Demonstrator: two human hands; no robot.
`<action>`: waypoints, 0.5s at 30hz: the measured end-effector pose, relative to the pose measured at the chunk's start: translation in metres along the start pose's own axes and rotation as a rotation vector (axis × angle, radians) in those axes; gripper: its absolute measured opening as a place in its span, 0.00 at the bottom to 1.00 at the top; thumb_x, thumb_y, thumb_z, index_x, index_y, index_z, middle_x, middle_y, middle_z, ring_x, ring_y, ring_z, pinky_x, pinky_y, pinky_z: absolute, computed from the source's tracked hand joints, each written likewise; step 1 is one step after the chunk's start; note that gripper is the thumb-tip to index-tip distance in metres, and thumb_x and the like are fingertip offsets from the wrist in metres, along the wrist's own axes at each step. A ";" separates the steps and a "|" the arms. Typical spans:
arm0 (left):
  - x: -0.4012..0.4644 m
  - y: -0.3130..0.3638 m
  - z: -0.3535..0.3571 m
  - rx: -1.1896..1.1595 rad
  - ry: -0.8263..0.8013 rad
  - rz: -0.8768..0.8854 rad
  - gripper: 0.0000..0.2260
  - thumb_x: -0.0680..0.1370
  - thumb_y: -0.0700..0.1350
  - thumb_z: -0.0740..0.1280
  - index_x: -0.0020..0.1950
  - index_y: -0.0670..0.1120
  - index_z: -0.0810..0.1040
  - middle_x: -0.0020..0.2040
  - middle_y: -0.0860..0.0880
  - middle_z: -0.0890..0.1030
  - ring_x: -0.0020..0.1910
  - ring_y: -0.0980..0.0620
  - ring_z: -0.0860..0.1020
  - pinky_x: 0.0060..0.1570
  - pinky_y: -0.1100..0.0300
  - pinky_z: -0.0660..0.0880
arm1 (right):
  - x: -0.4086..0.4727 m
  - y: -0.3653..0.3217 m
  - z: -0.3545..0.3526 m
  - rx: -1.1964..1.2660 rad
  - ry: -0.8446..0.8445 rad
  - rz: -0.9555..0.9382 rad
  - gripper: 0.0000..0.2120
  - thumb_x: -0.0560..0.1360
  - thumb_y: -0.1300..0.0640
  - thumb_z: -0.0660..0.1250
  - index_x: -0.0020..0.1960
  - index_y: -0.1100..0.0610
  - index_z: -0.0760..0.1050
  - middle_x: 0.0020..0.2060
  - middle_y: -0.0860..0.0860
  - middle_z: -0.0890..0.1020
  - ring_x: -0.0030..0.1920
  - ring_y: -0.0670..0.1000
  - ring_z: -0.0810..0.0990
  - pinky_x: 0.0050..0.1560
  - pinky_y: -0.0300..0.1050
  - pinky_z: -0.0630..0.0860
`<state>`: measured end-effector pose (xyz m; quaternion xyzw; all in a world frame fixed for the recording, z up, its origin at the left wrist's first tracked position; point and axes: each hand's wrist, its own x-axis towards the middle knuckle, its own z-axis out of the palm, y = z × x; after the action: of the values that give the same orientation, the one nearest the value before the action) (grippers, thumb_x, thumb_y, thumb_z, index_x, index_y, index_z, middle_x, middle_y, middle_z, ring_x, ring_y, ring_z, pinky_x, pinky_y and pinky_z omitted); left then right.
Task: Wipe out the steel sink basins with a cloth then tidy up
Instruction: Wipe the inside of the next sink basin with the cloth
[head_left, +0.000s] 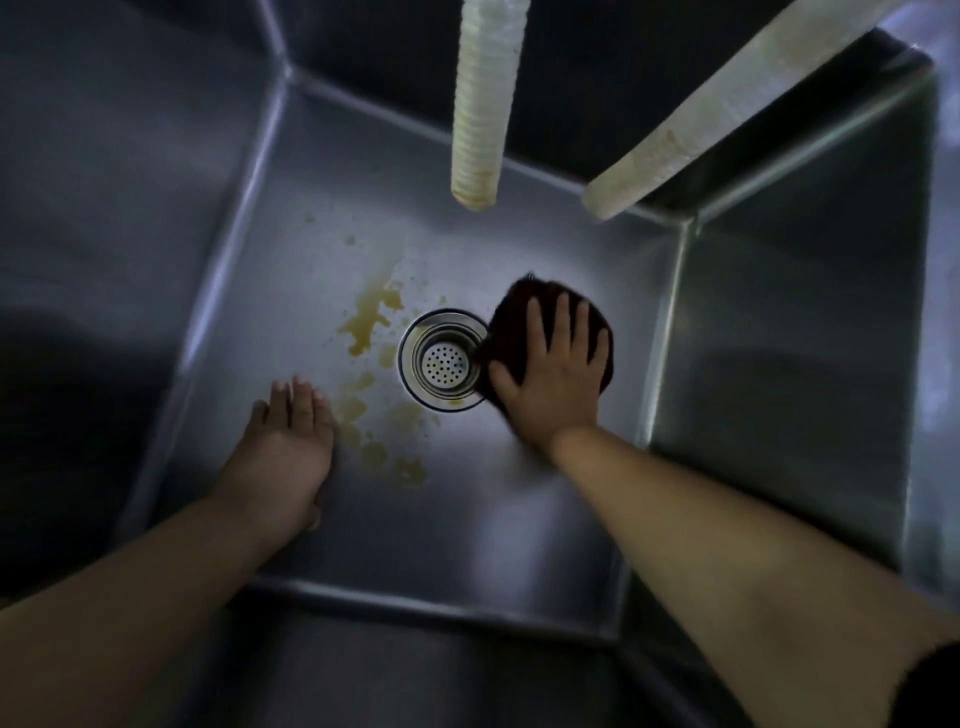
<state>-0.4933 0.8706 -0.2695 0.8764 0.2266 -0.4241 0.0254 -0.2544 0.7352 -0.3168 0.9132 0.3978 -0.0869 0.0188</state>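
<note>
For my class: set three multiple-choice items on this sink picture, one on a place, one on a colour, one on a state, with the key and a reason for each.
1. Where does the cloth lie?
A. right of the drain
B. on the hose
C. under the left hand

2. What colour are the stains on the basin floor?
A. blue
B. yellowish brown
C. white

3. How is the right hand?
A. a fist
B. hanging idle
C. flat, fingers spread on the cloth

Key: 1 A, the cloth borders the drain's right edge. 2 B, yellowish-brown patches lie left of the drain. 3 C, straight fingers press the cloth.

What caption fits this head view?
Right hand presses dark cloth beside drain strainer; yellow stains remain near open left hand.
</note>
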 end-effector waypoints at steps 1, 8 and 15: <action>0.000 0.000 0.001 -0.009 0.001 0.003 0.54 0.68 0.58 0.71 0.74 0.32 0.38 0.75 0.31 0.43 0.74 0.33 0.48 0.73 0.45 0.51 | 0.020 0.003 -0.002 0.002 0.020 -0.015 0.38 0.72 0.34 0.53 0.76 0.53 0.56 0.75 0.60 0.58 0.75 0.63 0.53 0.72 0.65 0.48; 0.003 -0.001 0.003 -0.028 -0.006 0.007 0.54 0.68 0.57 0.71 0.73 0.33 0.36 0.75 0.31 0.41 0.74 0.33 0.45 0.73 0.44 0.49 | 0.138 0.028 -0.015 -0.075 0.035 -0.282 0.33 0.75 0.37 0.49 0.77 0.49 0.52 0.76 0.55 0.57 0.76 0.58 0.53 0.75 0.58 0.48; 0.001 -0.002 -0.001 -0.055 -0.018 0.008 0.52 0.69 0.53 0.71 0.74 0.33 0.37 0.74 0.31 0.40 0.74 0.32 0.45 0.73 0.44 0.48 | 0.116 0.011 -0.011 -0.020 0.105 -0.142 0.32 0.75 0.39 0.50 0.76 0.50 0.54 0.75 0.56 0.59 0.75 0.59 0.55 0.73 0.60 0.51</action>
<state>-0.4928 0.8729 -0.2687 0.8724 0.2346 -0.4255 0.0532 -0.1671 0.8132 -0.3265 0.8857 0.4628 -0.0359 0.0005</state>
